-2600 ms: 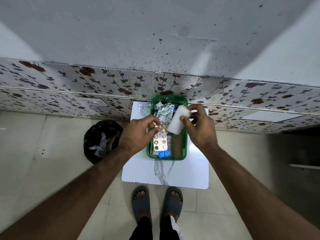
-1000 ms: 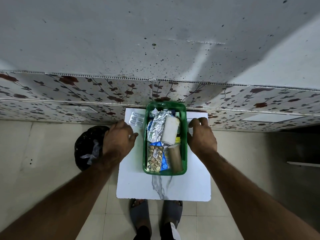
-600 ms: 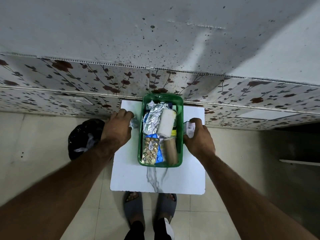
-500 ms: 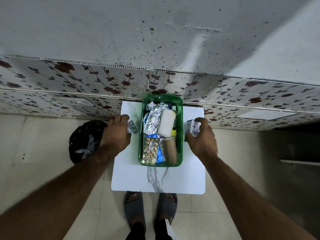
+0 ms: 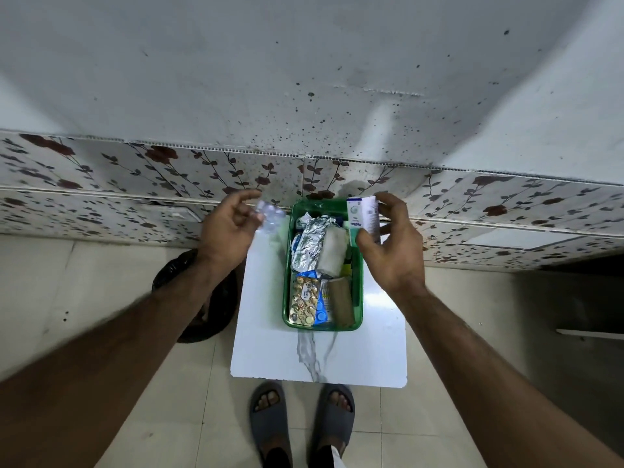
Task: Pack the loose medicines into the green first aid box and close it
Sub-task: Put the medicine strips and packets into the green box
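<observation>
The green first aid box (image 5: 357, 298) stands open on a small white table (image 5: 317, 356). Inside it lie a foil pack (image 5: 309, 243), a white gauze roll (image 5: 332, 251), a gold blister strip (image 5: 305, 300) and a brown roll (image 5: 341, 300). My left hand (image 5: 229, 231) is raised left of the box's far end and pinches a clear blister strip (image 5: 270, 216), which is blurred. My right hand (image 5: 393, 246) is raised over the box's far right corner and grips a small white and green medicine carton (image 5: 363, 216). No lid is visible.
A black bin bag (image 5: 202, 298) sits on the tiled floor left of the table. A flower-patterned wall panel (image 5: 135, 184) runs right behind the table. My feet in grey slippers (image 5: 300, 423) stand at the table's near edge.
Both hands have lifted off the table, away from me. The left has raised the blister strip beside the box, the right has raised the carton above the box's far right corner.
</observation>
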